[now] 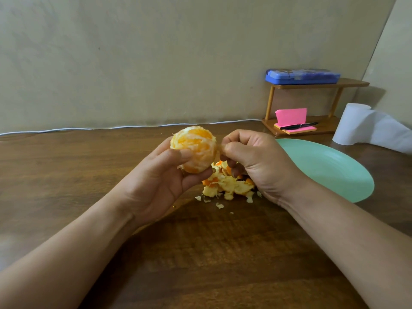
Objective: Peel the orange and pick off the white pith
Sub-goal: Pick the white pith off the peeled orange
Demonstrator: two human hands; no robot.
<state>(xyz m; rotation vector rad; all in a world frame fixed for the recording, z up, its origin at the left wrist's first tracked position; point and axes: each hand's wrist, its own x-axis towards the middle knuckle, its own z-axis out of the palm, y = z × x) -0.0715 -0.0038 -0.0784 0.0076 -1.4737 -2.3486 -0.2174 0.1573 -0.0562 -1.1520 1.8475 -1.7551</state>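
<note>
Rind off; pith removal under way (judged well past halfway).
The orange (194,149) was bare of rind, with white streaks on it not yet picked. The peel heap (227,185) lay on the desk (66,175) just below, left of the green plate (334,172). The left hand (160,184) held the fruit above the desk, fingers (178,153) curled round it. The right hand (254,157) pinched a pith strand at the fruit's right side.
</note>
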